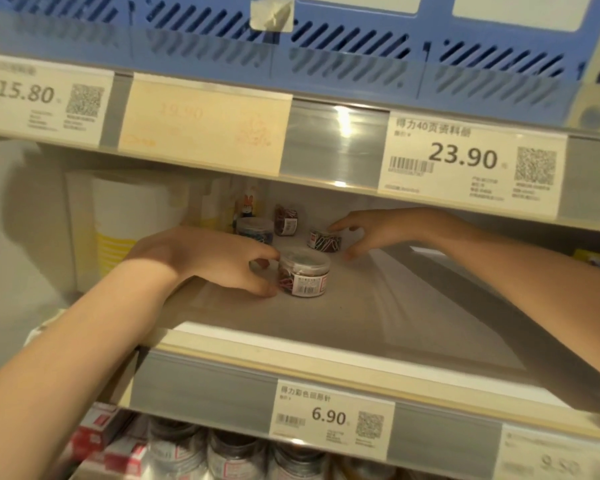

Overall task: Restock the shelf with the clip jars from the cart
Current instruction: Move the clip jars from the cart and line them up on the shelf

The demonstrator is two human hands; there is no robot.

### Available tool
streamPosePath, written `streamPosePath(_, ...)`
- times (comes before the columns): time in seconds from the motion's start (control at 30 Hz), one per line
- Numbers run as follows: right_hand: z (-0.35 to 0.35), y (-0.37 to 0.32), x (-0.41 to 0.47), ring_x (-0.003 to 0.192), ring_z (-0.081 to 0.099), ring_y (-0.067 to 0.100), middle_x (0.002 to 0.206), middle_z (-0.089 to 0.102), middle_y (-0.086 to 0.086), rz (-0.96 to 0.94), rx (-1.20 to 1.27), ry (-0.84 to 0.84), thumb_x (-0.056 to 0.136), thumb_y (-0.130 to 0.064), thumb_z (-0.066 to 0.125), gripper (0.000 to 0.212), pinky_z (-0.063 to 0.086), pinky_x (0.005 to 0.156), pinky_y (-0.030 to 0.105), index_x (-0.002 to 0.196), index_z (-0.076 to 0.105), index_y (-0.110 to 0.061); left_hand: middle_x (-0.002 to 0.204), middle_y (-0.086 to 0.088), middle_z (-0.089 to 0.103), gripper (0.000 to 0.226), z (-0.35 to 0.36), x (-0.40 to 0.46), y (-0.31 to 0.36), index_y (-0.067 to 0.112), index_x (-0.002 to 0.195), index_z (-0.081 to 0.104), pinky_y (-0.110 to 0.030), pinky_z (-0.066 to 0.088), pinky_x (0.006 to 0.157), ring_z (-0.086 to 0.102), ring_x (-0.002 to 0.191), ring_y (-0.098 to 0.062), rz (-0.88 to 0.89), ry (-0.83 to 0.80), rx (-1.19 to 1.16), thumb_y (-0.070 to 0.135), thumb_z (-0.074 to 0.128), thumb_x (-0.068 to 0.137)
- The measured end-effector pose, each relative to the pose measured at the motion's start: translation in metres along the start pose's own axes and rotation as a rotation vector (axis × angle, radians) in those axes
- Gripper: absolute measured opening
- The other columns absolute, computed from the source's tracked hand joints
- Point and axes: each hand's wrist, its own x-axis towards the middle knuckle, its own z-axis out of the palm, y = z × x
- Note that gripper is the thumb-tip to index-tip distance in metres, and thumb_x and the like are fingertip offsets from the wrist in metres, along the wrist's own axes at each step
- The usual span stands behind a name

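Observation:
On the grey shelf board (360, 317) stand several clear clip jars. The nearest clip jar (303, 271), full of coloured clips and with a barcode label, sits upright. My left hand (215, 258) holds its left side between curled fingertips and thumb. Behind it to the right stands a second clip jar (326, 240). My right hand (371, 230) is spread over that jar, with the forefinger on its top rim and the thumb apart from it. Two more jars, one of blue clips (255, 229) and one of red clips (286, 220), stand at the back.
White and yellow containers (132, 216) fill the shelf's left end. A 6.90 price tag (329, 415) hangs on the shelf's front rail. The upper shelf's rail with a 23.90 tag (464, 157) overhangs closely. More jars and red boxes (201, 452) sit on the shelf below.

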Motion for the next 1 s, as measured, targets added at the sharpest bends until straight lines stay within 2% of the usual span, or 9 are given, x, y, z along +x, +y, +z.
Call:
streamPosePath(0.17,-0.004,0.000,-0.035,0.131,0.036,0.013,0.144,0.036,-0.003,-0.010,-0.063,-0.041,0.086,-0.027,0.066,0.064,0.027,0.100,0.018,0.143,0.036,-0.029,0.147,0.018,0.034,0.064,-0.001,-0.003,0.010,0.038,0.146,0.024,-0.015,0.024,0.092,0.036,0.131,-0.002,0.029,-0.033,-0.019,0.054,0.049,0.089)
streamPosePath(0.33,-0.005,0.004,-0.078,0.122,0.038,0.006,0.128,0.039,-0.012,-0.040,-0.094,-0.041,0.083,-0.037,0.068,0.067,0.030,0.099,0.019,0.141,0.036,-0.036,0.147,0.022,0.032,0.065,-0.001,-0.005,0.018,0.044,0.145,0.021,-0.019,0.026,0.100,0.036,0.131,-0.002,0.087,-0.069,-0.003,0.058,0.048,0.087)
streamPosePath(0.5,-0.008,0.010,-0.113,0.118,0.039,-0.004,0.125,0.042,-0.022,-0.048,-0.067,-0.065,0.082,-0.045,0.065,0.060,0.031,0.100,0.018,0.136,0.038,-0.043,0.147,0.023,0.033,0.058,-0.005,-0.007,0.026,0.052,0.141,0.024,-0.022,0.027,0.103,0.035,0.132,0.000,0.152,-0.101,0.013,0.057,0.048,0.088)
streamPosePath(0.63,-0.009,0.012,-0.126,0.108,0.044,-0.012,0.115,0.047,-0.027,-0.059,-0.002,-0.041,0.083,-0.038,0.067,0.045,0.032,0.088,0.001,0.121,0.044,-0.048,0.147,0.021,0.033,0.059,-0.011,-0.006,0.034,0.052,0.141,0.022,-0.020,0.026,0.099,0.036,0.131,0.000,0.152,-0.143,0.048,0.054,0.050,0.089)
streamPosePath(0.7,-0.009,0.013,-0.123,0.109,0.047,-0.006,0.116,0.050,-0.021,-0.067,0.031,0.028,0.083,-0.033,0.069,0.043,0.035,0.087,0.002,0.118,0.048,-0.044,0.148,0.021,0.033,0.061,-0.013,-0.004,0.038,0.050,0.143,0.020,-0.021,0.026,0.100,0.037,0.131,-0.002,0.146,-0.160,0.067,0.053,0.050,0.089)
streamPosePath(0.8,-0.003,0.015,-0.115,0.113,0.046,0.001,0.126,0.046,-0.017,-0.060,0.055,0.078,0.080,-0.034,0.071,0.056,0.040,0.097,0.020,0.127,0.044,-0.041,0.147,0.023,0.034,0.063,-0.013,-0.001,0.041,0.052,0.142,0.020,-0.023,0.026,0.104,0.037,0.131,-0.001,0.153,-0.168,0.077,0.054,0.051,0.088)
streamPosePath(0.83,-0.001,0.016,-0.113,0.115,0.045,0.003,0.130,0.042,-0.017,-0.052,0.070,0.062,0.079,-0.034,0.073,0.063,0.039,0.098,0.023,0.133,0.041,-0.040,0.146,0.023,0.034,0.064,-0.013,-0.001,0.043,0.052,0.142,0.019,-0.024,0.026,0.105,0.037,0.131,-0.001,0.157,-0.173,0.077,0.055,0.052,0.087)
streamPosePath(0.9,0.004,0.017,-0.107,0.117,0.044,0.007,0.137,0.036,-0.016,-0.037,0.099,0.021,0.077,-0.032,0.075,0.074,0.038,0.094,0.021,0.139,0.035,-0.037,0.145,0.024,0.035,0.067,-0.013,0.001,0.044,0.052,0.143,0.018,-0.024,0.027,0.106,0.037,0.130,0.000,0.158,-0.187,0.073,0.056,0.054,0.086)
streamPosePath(1.0,0.008,0.021,-0.100,0.116,0.043,0.006,0.139,0.038,-0.012,-0.056,0.116,0.027,0.077,-0.030,0.076,0.073,0.036,0.090,0.015,0.138,0.037,-0.037,0.144,0.023,0.035,0.066,-0.013,0.003,0.043,0.054,0.141,0.018,-0.023,0.028,0.104,0.038,0.129,-0.001,0.158,-0.207,0.056,0.055,0.054,0.086)
